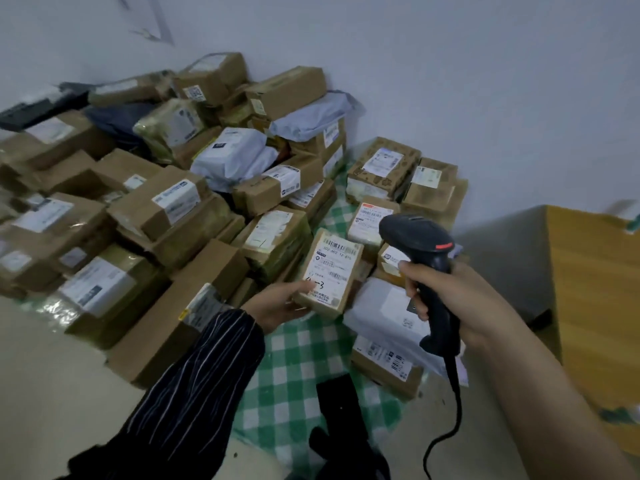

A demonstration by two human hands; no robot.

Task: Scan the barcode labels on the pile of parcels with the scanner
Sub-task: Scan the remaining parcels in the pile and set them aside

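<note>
My left hand (280, 304) grips the lower end of a small brown parcel (330, 271) and holds it tilted up above the green checked cloth (298, 348). Its white barcode label faces me, with handwriting near my thumb. My right hand (446, 296) holds the handle of a black scanner (420, 258), whose head sits just right of the parcel's top. The scanner's cable (450, 410) hangs down toward the floor. A big pile of parcels (166, 202) spreads left and behind.
More labelled boxes and white mailer bags (384, 317) lie on the cloth under the scanner. A yellow wooden surface (595, 289) and a grey block stand at the right. White wall behind. A black object (341, 407) lies on the cloth near me.
</note>
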